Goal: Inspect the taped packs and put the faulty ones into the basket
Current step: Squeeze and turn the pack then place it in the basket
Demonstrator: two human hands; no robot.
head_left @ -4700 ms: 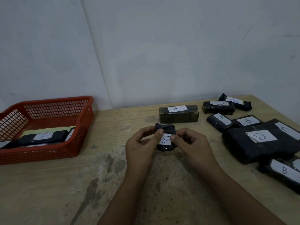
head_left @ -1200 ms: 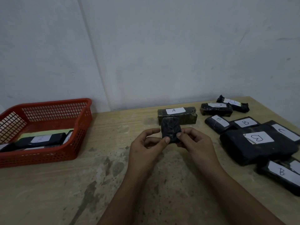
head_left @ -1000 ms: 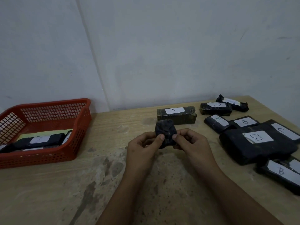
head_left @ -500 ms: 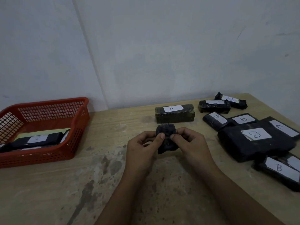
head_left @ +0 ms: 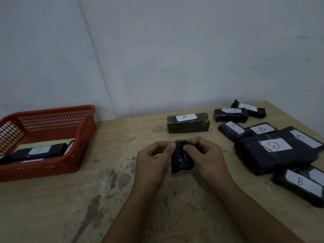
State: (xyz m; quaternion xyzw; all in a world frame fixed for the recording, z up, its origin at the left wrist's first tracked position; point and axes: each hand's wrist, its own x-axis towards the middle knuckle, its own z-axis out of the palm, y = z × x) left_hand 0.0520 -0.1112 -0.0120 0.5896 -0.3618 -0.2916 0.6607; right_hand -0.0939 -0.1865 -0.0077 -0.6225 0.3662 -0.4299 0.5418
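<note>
A small black taped pack (head_left: 182,159) is held just above the table's middle, its plain black side toward me and no label showing. My left hand (head_left: 154,162) pinches its upper left edge with thumb and fingers. My right hand (head_left: 205,158) pinches its upper right edge. A red plastic basket (head_left: 82,137) stands at the left and holds a black labelled pack (head_left: 40,151) on a yellowish sheet.
A pack labelled A (head_left: 188,122) lies behind my hands. Several black packs with B and C labels (head_left: 275,151) are grouped at the right, reaching the table's right edge. A grey wall stands behind the wooden table (head_left: 87,199).
The small pack has been turned over from label-up to its plain side. Over the last second it has tipped and dropped lower, with both hands still on it.
</note>
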